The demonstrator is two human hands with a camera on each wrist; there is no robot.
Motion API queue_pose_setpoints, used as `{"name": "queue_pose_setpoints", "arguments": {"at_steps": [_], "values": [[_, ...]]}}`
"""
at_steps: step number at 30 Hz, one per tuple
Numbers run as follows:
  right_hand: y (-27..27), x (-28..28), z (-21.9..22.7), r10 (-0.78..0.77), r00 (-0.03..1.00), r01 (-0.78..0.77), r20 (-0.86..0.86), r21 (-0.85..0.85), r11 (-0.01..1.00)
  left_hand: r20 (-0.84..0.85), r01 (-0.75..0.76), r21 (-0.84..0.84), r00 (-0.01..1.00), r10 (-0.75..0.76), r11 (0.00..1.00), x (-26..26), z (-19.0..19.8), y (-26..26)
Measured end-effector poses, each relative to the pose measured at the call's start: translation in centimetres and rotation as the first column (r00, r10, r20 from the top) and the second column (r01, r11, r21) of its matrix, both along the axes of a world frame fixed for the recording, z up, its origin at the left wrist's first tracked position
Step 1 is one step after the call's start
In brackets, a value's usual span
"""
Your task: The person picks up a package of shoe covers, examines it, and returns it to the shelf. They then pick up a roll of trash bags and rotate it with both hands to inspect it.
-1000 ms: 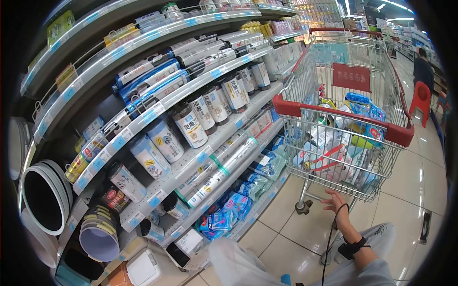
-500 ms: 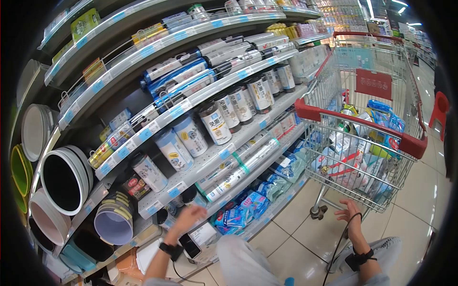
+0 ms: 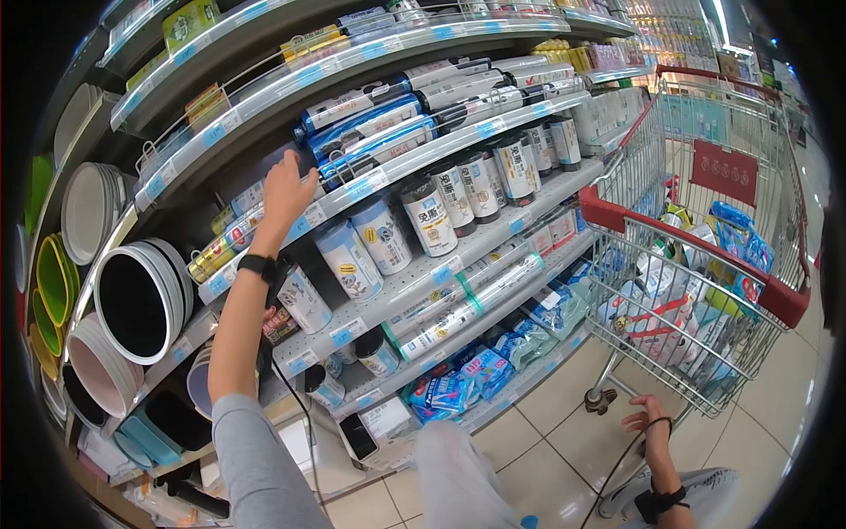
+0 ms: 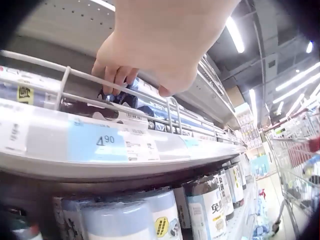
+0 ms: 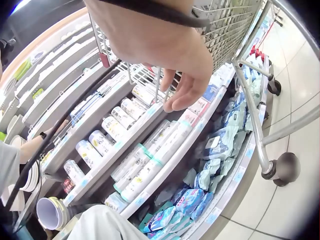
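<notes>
My left hand (image 3: 286, 196) reaches up to the middle shelf, next to the near ends of the blue-wrapped rolls (image 3: 374, 132). In the left wrist view, its fingers (image 4: 120, 75) extend down behind the wire rail (image 4: 67, 75) and meet a dark blue wrapped end (image 4: 122, 98). The thumb stands apart from them, outside the rail. A blue price tag (image 4: 100, 142) runs along the shelf edge below. Low beside the shopping cart (image 3: 696, 247), my right hand (image 3: 650, 430) hangs with loosely bent fingers and holds nothing; a dark cord passes by its wrist.
Printed canisters (image 3: 429, 216) line the shelf below, with clear-wrapped rolls (image 3: 480, 309) and blue packets (image 3: 480, 370) lower down. Nested bins (image 3: 132, 304) stand at the left. The cart carries bagged goods (image 3: 665, 322). A cart caster (image 5: 285, 167) rests on the tiled floor (image 5: 295, 135).
My left hand came into view low by the bottom shelves, then rose to the rolls on the middle shelf. The right hand stays low by the cart. The view has swung left.
</notes>
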State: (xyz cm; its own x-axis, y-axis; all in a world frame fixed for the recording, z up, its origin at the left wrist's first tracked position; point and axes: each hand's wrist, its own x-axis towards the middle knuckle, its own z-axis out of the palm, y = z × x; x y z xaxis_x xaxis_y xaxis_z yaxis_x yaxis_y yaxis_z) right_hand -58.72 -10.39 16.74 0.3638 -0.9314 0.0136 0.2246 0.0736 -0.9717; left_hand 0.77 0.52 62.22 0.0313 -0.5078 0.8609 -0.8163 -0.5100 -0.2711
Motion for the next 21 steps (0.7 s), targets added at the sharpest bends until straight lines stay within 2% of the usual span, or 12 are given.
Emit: {"name": "queue_pose_setpoints", "arguments": {"at_steps": [1, 3, 4, 6, 8, 10, 11, 12, 14, 15, 16, 21], "values": [[0.2, -0.2, -0.1, 0.029, 0.998, -0.03, -0.052, -0.015, 0.999, -0.007, 0.003, -0.008, 1.0, -0.003, 1.0, 0.9, -0.2, -1.1], [0.4, -0.3, -0.4, 0.013, 0.999, -0.014, -0.051, -0.006, 1.0, -0.23, -0.034, -0.076, 0.973, 0.015, 0.997, 2.4, 0.2, -3.1], [0.4, -0.3, -0.4, 0.002, 0.999, -0.002, -0.041, 0.01, 1.0, -0.23, -0.031, -0.083, 0.973, 0.011, 0.996, 2.1, 0.8, -3.8], [0.4, -0.3, -0.2, -0.013, 0.999, 0.013, -0.032, 0.006, 1.0, -0.519, -0.084, -0.042, 0.853, 0.049, 0.996, 1.6, 2.3, -5.4], [0.2, -0.3, -0.6, 0.009, 1.0, -0.009, -0.011, -0.002, 1.0, -0.556, -0.049, -0.083, 0.831, -0.006, 0.995, 3.8, 3.3, -7.1], [0.4, -0.2, 0.0, 0.014, 1.0, -0.014, -0.016, -0.018, 1.0, -0.72, 0.067, -0.122, 0.681, -0.134, 0.99, 5.6, 3.9, -8.5], [0.6, -0.1, 0.1, 0.03, 0.999, -0.031, -0.028, -0.024, 0.999, -0.752, 0.091, -0.189, 0.627, -0.204, 0.978, 7.5, 3.6, -9.2], [0.7, 0.1, 0.1, 0.033, 0.999, -0.033, -0.02, -0.02, 0.999, -0.748, 0.09, -0.184, 0.633, -0.199, 0.979, 6.5, 4.0, -8.7], [0.5, 0.1, -0.1, 0.054, 0.998, -0.054, -0.006, 0.003, 0.999, -0.862, 0.042, -0.088, 0.497, -0.097, 0.995, 2.9, 4.4, -7.5], [0.4, 0.2, -0.4, 0.05, 0.999, -0.05, 0.005, 0.0, 0.999, -0.873, 0.0, -0.156, 0.468, -0.138, 0.988, 2.6, 4.3, -7.4], [0.4, 0.0, -0.8, 0.06, 0.998, -0.06, 0.006, 0.004, 0.998, -0.877, 0.058, -0.232, 0.419, -0.235, 0.971, 3.1, 4.3, -7.3], [0.7, 0.2, -0.3, 0.088, 0.996, -0.088, 0.011, -0.01, 0.996, -0.873, 0.069, -0.211, 0.435, -0.22, 0.975, 5.7, 4.5, -8.0]]}}
